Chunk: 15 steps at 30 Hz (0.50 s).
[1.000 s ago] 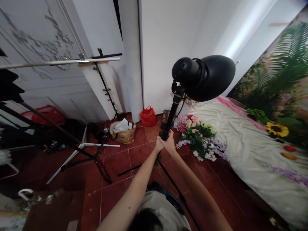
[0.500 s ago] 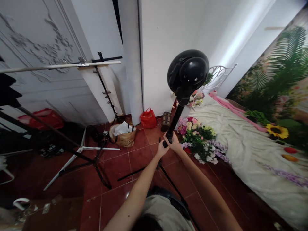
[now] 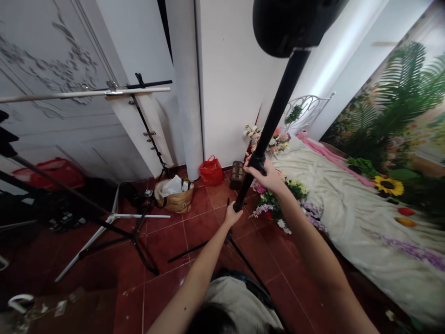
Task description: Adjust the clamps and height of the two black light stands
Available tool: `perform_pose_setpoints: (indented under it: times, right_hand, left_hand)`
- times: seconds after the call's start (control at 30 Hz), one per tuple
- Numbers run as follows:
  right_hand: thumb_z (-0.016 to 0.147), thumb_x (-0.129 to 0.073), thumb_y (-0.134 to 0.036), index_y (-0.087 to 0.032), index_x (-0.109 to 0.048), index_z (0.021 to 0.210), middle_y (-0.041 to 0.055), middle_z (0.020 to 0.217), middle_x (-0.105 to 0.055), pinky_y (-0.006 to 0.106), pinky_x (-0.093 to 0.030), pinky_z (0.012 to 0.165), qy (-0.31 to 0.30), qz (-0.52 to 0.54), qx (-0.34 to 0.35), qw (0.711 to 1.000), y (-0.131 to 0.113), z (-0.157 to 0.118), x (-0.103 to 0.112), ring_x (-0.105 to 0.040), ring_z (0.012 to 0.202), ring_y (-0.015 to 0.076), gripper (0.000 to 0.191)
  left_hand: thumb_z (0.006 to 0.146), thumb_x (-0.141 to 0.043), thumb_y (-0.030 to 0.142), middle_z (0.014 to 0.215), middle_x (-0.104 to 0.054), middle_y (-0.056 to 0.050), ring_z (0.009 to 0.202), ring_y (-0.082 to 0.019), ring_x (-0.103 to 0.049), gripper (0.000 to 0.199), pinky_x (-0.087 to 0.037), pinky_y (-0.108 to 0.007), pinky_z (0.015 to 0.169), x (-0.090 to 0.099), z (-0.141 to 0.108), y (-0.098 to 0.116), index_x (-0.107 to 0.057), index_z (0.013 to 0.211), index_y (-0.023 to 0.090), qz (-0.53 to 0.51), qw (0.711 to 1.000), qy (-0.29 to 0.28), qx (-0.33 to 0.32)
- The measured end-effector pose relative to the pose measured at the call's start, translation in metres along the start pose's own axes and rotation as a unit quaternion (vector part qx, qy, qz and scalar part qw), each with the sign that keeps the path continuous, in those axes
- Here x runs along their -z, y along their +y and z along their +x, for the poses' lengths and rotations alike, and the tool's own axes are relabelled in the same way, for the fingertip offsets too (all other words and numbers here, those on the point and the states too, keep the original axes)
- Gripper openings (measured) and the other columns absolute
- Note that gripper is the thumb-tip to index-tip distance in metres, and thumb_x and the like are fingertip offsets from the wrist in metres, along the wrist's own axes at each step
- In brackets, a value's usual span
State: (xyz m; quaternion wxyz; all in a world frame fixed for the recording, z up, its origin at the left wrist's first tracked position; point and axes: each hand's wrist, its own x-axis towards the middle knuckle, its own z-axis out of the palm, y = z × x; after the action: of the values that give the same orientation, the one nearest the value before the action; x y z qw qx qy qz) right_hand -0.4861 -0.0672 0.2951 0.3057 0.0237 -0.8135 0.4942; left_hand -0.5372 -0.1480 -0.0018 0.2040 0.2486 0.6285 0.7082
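Note:
A black stand pole [image 3: 280, 102] slants up from between its splayed legs on the floor, with a dark rounded head [image 3: 288, 28] at its top, cut off by the upper frame edge. Lower on the pole, my left hand [image 3: 233, 215] is closed round it beside a small knob. My right hand [image 3: 262, 172] grips it higher up, at a black collar [image 3: 257, 162]. Just behind my right forearm lie bunches of artificial flowers [image 3: 295, 189].
At left stand a black tripod [image 3: 134, 235] and a white-legged stand [image 3: 83, 250], under a horizontal rod [image 3: 79, 94]. A woven basket [image 3: 177, 197], red bag [image 3: 212, 171] and small barrel [image 3: 237, 174] line the wall. A cloth-covered bed [image 3: 347, 208] fills the right.
The pole has grown longer and its head has risen toward the upper frame edge. My right hand has moved up with the collar, away from my left hand, which stays low.

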Motion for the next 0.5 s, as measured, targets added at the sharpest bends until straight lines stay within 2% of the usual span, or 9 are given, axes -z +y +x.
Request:
perform_pose_setpoints:
  times: [0.07,0.13,0.27,0.33,0.43,0.5]
  right_hand:
    - [0.077,-0.063,-0.033,-0.02,-0.048,0.097,0.0027,0.088,-0.058,0.038,-0.049,0.085,0.014,-0.007,0.009,1.0,-0.009,0.01,0.005,-0.058,0.085,0.0175,0.028]
    - [0.078,-0.062,-0.033,-0.021,-0.048,0.1,0.003,0.09,-0.059,0.039,-0.049,0.085,0.046,-0.016,0.013,0.999,-0.016,0.018,0.005,-0.058,0.086,0.0176,0.029]
    - [0.079,-0.059,-0.031,-0.022,-0.046,0.108,0.0036,0.091,-0.058,0.039,-0.05,0.085,0.093,-0.042,0.023,0.994,-0.026,0.03,0.003,-0.058,0.085,0.0173,0.033]
    - [0.08,-0.058,-0.03,-0.022,-0.045,0.111,0.0041,0.091,-0.057,0.04,-0.05,0.085,0.099,-0.05,0.025,0.994,-0.029,0.033,0.002,-0.057,0.084,0.0173,0.034]
    - [0.08,-0.056,-0.028,-0.022,-0.044,0.114,0.0046,0.092,-0.057,0.041,-0.049,0.085,0.098,-0.055,0.023,0.993,-0.031,0.033,0.002,-0.057,0.084,0.0178,0.036]
    - [0.081,-0.055,-0.027,-0.022,-0.043,0.115,0.0052,0.093,-0.057,0.043,-0.048,0.087,0.098,-0.059,0.022,0.993,-0.031,0.033,0.002,-0.057,0.086,0.0186,0.036]
  left_hand:
    - [0.058,-0.06,0.009,0.072,-0.06,0.0,0.07,-0.013,-0.055,0.018,-0.044,-0.027,0.069,0.002,-0.001,0.003,-0.057,0.076,0.013,0.03,1.0,-0.002,-0.004]
    - [0.059,-0.063,0.013,0.073,-0.058,0.0,0.07,-0.013,-0.054,0.018,-0.044,-0.027,0.07,0.003,-0.003,0.01,-0.057,0.076,0.014,0.083,0.996,0.026,-0.02]
    - [0.063,-0.069,0.027,0.089,-0.057,-0.004,0.081,-0.015,-0.054,0.033,-0.044,-0.028,0.077,-0.006,-0.009,0.036,-0.055,0.091,0.016,0.149,0.972,0.154,-0.097]
    - [0.067,-0.068,0.034,0.087,-0.057,-0.004,0.08,-0.014,-0.054,0.033,-0.044,-0.026,0.076,-0.015,-0.008,0.052,-0.055,0.091,0.016,0.146,0.964,0.189,-0.114]
    - [0.072,-0.063,0.043,0.071,-0.056,-0.001,0.066,-0.013,-0.052,0.028,-0.042,-0.023,0.067,-0.028,0.001,0.068,-0.058,0.079,0.017,0.135,0.969,0.185,-0.096]
    - [0.073,-0.061,0.046,0.061,-0.054,0.0,0.058,-0.012,-0.049,0.03,-0.04,-0.022,0.059,-0.033,0.01,0.071,-0.06,0.071,0.016,0.123,0.975,0.172,-0.076]
